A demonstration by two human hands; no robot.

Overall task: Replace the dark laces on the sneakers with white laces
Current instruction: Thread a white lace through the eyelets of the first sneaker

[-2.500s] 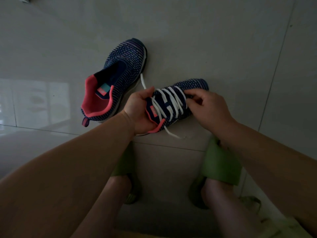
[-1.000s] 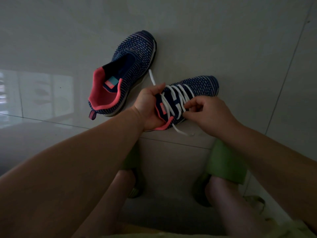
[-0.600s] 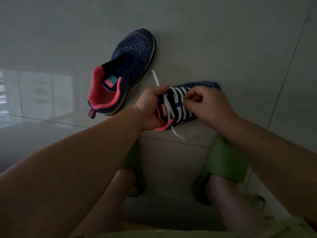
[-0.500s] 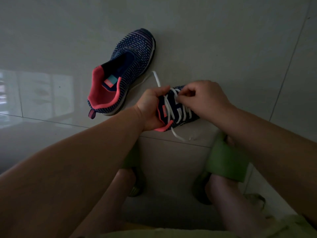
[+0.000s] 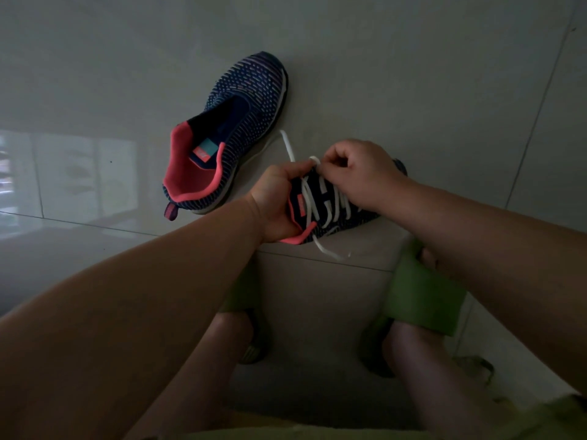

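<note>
A dark blue knit sneaker with a pink lining (image 5: 228,138) lies unlaced on the grey tile floor (image 5: 413,74). Beside it, the left hand (image 5: 274,201) grips the second blue sneaker (image 5: 320,211). The right hand (image 5: 359,173) pinches its flat white lace (image 5: 313,160).

Dim, underexposed frame — floor (image 5: 413,74) grey, muted colours. Pale window glare on the glossy tiles well left of the left hand (image 5: 276,201), light from that side. Forearms and legs below the hands fall into deep shadow. Lace (image 5: 328,253) end below the right hand (image 5: 359,173) slightly blurred. Wide-angle stretch — forearms balloon at the bottom corners, grout lines tilt.
</note>
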